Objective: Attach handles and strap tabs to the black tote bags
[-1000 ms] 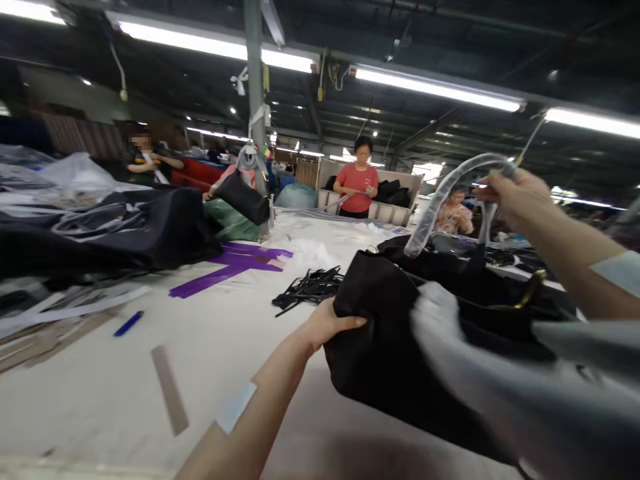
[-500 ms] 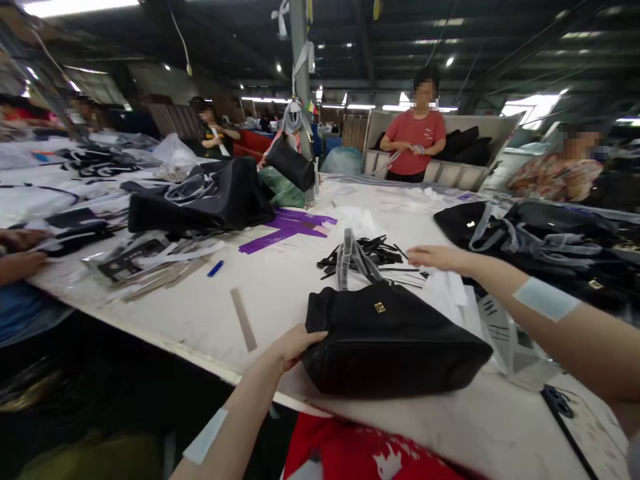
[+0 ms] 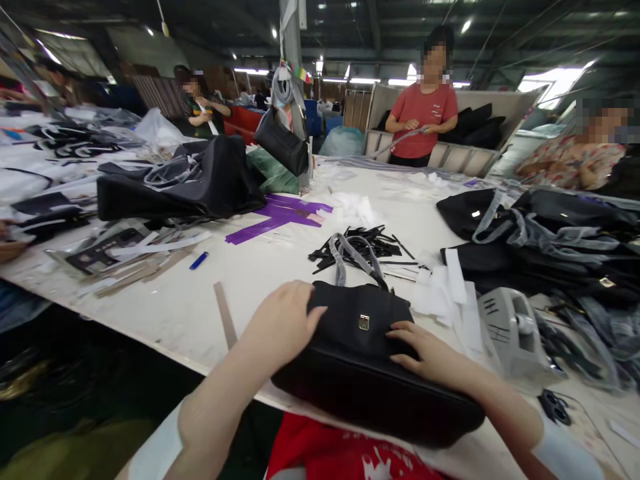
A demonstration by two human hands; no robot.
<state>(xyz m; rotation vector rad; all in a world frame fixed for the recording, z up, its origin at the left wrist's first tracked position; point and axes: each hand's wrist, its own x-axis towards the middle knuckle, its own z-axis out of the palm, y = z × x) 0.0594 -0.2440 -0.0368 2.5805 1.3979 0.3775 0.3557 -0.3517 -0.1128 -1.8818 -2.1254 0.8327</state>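
A black handbag (image 3: 345, 377) with a small gold clasp (image 3: 364, 323) lies at the table's near edge, its base toward me. Its two handles (image 3: 336, 257), wrapped in clear plastic, rise at the far side. My left hand (image 3: 285, 320) grips the bag's upper left edge, thumb on the front panel and fingers partly hidden behind. On the right part of the front panel rests my right hand (image 3: 425, 350), its fingers spread, right of the clasp.
Black strips (image 3: 365, 247) lie behind the bag. A white tape dispenser (image 3: 513, 333) and more black bags (image 3: 530, 260) are at right. Purple strips (image 3: 280, 217), a blue cutter (image 3: 199, 261) and a large black bag (image 3: 210, 180) sit left. Co-workers stand across the table.
My right hand has come down from beyond the bag onto its front. My left hand has shifted up to the upper left edge. The bag sits nearer to me.
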